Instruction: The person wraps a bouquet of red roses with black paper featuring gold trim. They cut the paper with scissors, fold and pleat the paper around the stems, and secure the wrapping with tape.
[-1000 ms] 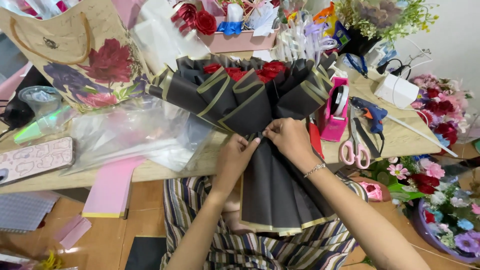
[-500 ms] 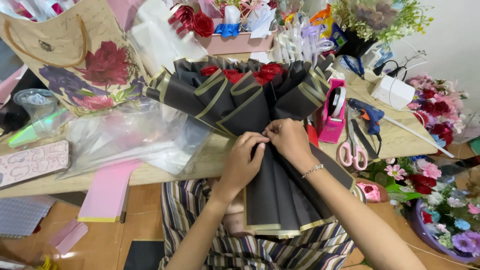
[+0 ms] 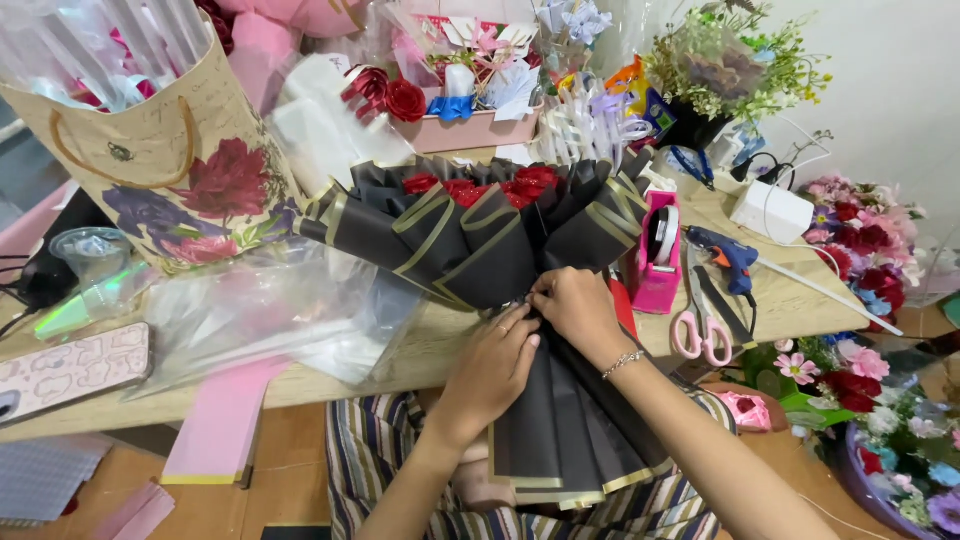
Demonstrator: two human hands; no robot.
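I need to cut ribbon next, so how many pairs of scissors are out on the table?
1: pink-handled scissors lie on the table right of the bouquet, beside the pink tape dispenser and blue glue gun. Clutter may hide others.

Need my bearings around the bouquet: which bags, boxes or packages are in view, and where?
Paper gift bag: back left, tan, rope handle, printed flowers.
Pink tray: behind the bouquet, long and shallow.
White box: back right, small, plain.
Clear wrap: left of both hands, crumpled.

Black gold-edged rose bouquet (image 3: 480,240) lying across table edge.
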